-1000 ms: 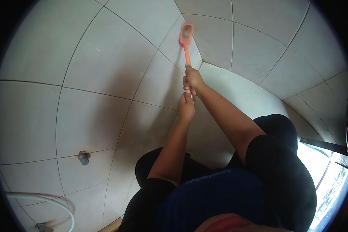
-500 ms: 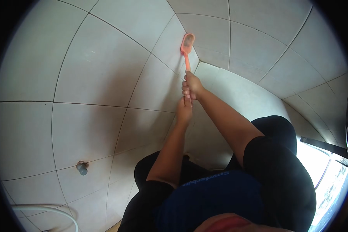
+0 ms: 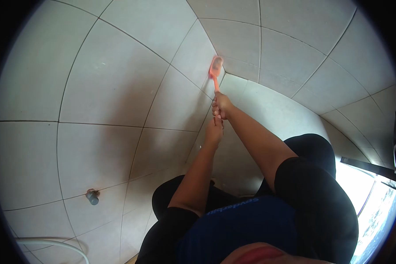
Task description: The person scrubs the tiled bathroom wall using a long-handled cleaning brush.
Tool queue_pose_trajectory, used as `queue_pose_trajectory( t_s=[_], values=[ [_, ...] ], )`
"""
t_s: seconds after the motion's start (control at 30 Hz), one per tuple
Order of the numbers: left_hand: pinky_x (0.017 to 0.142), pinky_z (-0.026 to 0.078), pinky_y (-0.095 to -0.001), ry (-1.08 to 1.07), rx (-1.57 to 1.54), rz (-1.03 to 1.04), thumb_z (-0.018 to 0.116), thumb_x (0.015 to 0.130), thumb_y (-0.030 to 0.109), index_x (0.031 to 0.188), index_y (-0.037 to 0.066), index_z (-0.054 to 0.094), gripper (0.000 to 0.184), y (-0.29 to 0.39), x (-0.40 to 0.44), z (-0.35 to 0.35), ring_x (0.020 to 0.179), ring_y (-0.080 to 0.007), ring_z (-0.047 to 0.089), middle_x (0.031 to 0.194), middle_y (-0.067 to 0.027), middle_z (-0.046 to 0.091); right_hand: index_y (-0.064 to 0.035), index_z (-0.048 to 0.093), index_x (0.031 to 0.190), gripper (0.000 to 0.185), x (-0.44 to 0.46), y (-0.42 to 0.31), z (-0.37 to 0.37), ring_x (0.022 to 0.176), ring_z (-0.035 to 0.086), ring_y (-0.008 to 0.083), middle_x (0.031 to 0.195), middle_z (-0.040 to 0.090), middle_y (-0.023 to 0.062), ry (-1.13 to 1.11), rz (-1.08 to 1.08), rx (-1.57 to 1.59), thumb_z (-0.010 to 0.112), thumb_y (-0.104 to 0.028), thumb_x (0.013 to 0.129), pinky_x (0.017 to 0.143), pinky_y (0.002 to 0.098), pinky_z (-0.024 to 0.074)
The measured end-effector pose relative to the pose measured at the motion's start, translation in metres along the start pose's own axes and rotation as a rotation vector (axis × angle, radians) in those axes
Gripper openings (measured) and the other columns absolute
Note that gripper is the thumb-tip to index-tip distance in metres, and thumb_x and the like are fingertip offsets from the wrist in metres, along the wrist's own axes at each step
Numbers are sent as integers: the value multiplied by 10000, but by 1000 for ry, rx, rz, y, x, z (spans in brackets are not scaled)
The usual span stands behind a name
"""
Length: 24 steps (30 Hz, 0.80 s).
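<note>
A pink long-handled brush [image 3: 216, 66] has its head against the tiles at the wall corner, top centre of the head view. Its handle runs down into my right hand [image 3: 222, 104], whose fingers are wrapped round it. Just below, my left hand [image 3: 214, 127] is closed round the lower end of the handle, the two hands touching or nearly so. Both arms reach up from the bottom of the view. The brush head is slightly blurred, and its bristle side is hidden.
Tiled wall [image 3: 105, 79] fills the left, with a grey pipe fitting [image 3: 92, 197] sticking out low down. A pale hose [image 3: 53, 242] curves at the bottom left. More tiles [image 3: 290, 53] meet at the corner on the right. Bright opening [image 3: 365, 189] at the lower right.
The brush and both hands have moved down along the corner, towards me. Both hands have kept their hold. The view has shifted a little, so the pipe fitting and hose appear lower.
</note>
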State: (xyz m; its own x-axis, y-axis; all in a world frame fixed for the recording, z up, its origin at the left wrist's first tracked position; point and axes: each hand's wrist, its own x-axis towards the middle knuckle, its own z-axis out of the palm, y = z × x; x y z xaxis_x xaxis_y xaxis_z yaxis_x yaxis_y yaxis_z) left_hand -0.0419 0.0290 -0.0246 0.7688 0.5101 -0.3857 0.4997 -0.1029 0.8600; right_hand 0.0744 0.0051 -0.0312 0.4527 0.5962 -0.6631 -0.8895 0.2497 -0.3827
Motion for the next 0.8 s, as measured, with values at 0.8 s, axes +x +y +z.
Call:
queue_pose_trajectory(
  t_s=[0.8],
  values=[
    [444,323,-222,-71,-161,-224,373,877,377,716,49,470,377,-6,4,6,481,-74,398,586,11,433,-128,322,723,311,16,8,-12,344,253,106,491,297,-10,100,-3,-94,389,-402,854,325,265,251]
  ],
)
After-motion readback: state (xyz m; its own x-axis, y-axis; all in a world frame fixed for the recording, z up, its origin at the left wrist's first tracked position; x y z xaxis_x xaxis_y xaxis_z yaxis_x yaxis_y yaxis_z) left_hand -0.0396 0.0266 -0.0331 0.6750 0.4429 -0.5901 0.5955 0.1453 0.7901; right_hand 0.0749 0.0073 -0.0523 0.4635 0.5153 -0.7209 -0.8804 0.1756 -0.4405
